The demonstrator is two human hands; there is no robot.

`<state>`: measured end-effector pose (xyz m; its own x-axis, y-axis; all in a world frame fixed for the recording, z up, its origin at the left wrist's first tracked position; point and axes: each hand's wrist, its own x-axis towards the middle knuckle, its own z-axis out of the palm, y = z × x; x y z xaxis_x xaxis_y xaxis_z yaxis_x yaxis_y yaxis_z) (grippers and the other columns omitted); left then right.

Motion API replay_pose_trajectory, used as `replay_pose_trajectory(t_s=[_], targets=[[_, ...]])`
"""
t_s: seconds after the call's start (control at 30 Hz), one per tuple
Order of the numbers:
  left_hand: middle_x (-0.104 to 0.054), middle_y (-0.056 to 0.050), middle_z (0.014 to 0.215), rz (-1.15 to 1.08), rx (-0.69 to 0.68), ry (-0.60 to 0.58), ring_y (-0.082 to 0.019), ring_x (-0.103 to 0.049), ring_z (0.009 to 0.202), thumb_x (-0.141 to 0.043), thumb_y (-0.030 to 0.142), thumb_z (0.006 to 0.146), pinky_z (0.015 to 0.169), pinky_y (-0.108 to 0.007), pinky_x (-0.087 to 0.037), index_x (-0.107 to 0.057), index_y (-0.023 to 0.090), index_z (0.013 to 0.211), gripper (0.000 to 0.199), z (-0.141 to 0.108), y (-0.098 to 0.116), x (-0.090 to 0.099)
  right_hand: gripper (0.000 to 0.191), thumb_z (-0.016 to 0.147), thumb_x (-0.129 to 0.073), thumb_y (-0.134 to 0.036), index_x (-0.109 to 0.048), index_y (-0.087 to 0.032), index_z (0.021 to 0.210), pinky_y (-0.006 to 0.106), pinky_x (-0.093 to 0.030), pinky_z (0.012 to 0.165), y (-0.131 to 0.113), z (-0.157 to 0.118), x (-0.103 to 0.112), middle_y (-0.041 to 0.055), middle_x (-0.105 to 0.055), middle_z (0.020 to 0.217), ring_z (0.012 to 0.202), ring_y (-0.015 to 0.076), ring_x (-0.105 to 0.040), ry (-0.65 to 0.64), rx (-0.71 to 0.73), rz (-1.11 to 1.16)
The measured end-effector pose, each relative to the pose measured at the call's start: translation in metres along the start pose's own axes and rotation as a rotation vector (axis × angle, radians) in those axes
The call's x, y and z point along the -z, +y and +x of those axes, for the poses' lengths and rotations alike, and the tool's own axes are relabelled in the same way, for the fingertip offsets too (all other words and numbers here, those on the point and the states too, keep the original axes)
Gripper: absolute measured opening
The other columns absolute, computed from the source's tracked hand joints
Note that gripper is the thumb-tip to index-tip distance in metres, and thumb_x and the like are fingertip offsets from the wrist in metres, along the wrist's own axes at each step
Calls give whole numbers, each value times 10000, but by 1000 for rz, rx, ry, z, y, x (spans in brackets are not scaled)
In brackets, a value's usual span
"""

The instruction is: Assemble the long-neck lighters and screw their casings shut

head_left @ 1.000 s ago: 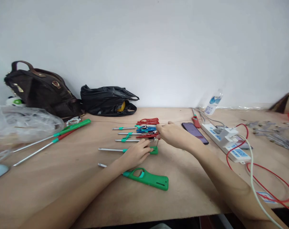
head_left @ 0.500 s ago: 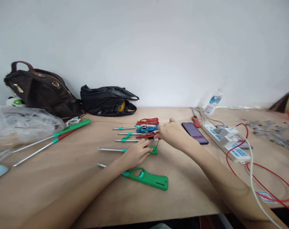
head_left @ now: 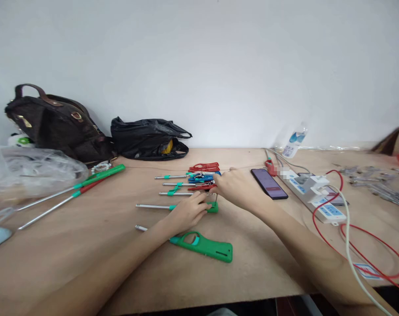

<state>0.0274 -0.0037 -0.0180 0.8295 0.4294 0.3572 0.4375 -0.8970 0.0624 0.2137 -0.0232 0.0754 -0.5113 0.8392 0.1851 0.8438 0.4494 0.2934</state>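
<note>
A green gas lighter (head_left: 213, 209) with a long metal tube lies on the table, largely covered by my left hand (head_left: 188, 211), whose fingers are closed on its handle and press it down. My right hand (head_left: 234, 188) pinches a thin metal rod (head_left: 216, 199); its lower end meets the handle's right end, and its top is hidden in my fingers. Nearer me lies another green gas lighter (head_left: 202, 248), its handle pointing right. Beyond my hands, several lighters with red and blue parts lie in a row, including a red handle (head_left: 204, 166) and a blue one (head_left: 202, 177).
A phone (head_left: 268, 183) and a white power strip (head_left: 306, 193) with red and white cables lie right. Metal parts (head_left: 384, 191) are heaped far right. At left are a green lighter (head_left: 100, 175), a clear plastic bag (head_left: 38, 175), a black bag (head_left: 146, 138) and a backpack (head_left: 54, 125).
My right hand has shifted slightly down and left, its wrist lower, with the rod standing more upright on the green lighter. My left hand stays in place.
</note>
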Motion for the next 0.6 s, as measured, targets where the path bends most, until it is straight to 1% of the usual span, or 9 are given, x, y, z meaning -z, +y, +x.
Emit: replay_pose_trajectory(t_s=[0.07, 0.1, 0.2, 0.27, 0.4, 0.5, 0.6], targets=[[-536, -88, 1033, -7, 3, -5, -210, -482, 929, -458, 160, 920, 751, -315, -448, -631, 146, 924, 173, 0, 0, 0, 188, 916, -504, -285, -578, -113, 896, 289, -394, 614, 3, -2, 0, 138, -680, 766, 672, 230, -639, -5, -9, 34], [-537, -85, 1020, -9, 3, -5, -209, -482, 929, -456, 161, 922, 752, -315, -448, -631, 148, 931, 176, 0, 0, 0, 181, 917, -506, -285, -566, -115, 921, 282, -395, 614, 5, -3, 0, 132, -681, 791, 694, 225, -638, -8, 20, 82], [-537, -80, 984, -5, 2, -4, -211, -479, 927, -444, 167, 930, 764, -324, -445, -633, 152, 952, 190, 0, 0, 0, 78, 914, -494, -186, -534, -132, 955, 250, -386, 625, 12, -6, 0, 100, -676, 884, 774, 189, -620, -22, 171, 265], [-535, -83, 987, -4, 1, -4, -211, -478, 926, -439, 169, 932, 771, -330, -443, -634, 150, 954, 198, 0, -1, -1, 70, 901, -475, -116, -532, -141, 933, 245, -368, 620, 15, -6, 0, 86, -670, 889, 775, 174, -606, -35, 201, 309], [-533, -88, 1001, -12, 2, -12, -212, -477, 916, -444, 170, 930, 769, -334, -441, -639, 144, 925, 197, 1, 0, 0, 103, 888, -462, -101, -554, -132, 922, 260, -301, 549, 14, -2, 1, 87, -670, 816, 673, 167, -587, -62, 113, 238], [-532, -90, 993, -9, 8, -19, -213, -475, 908, -447, 169, 928, 763, -336, -439, -640, 140, 913, 197, 1, 1, 2, 111, 886, -481, -160, -580, -123, 920, 270, -258, 515, 8, 0, 2, 101, -671, 790, 624, 169, -574, -65, 35, 187], [-529, -90, 1001, -11, 6, -20, -212, -472, 911, -439, 169, 932, 760, -331, -437, -636, 141, 917, 200, 1, 1, 2, 152, 886, -509, -247, -601, -127, 900, 271, -240, 508, 3, 1, 4, 110, -671, 775, 612, 173, -570, -41, -17, 173]])
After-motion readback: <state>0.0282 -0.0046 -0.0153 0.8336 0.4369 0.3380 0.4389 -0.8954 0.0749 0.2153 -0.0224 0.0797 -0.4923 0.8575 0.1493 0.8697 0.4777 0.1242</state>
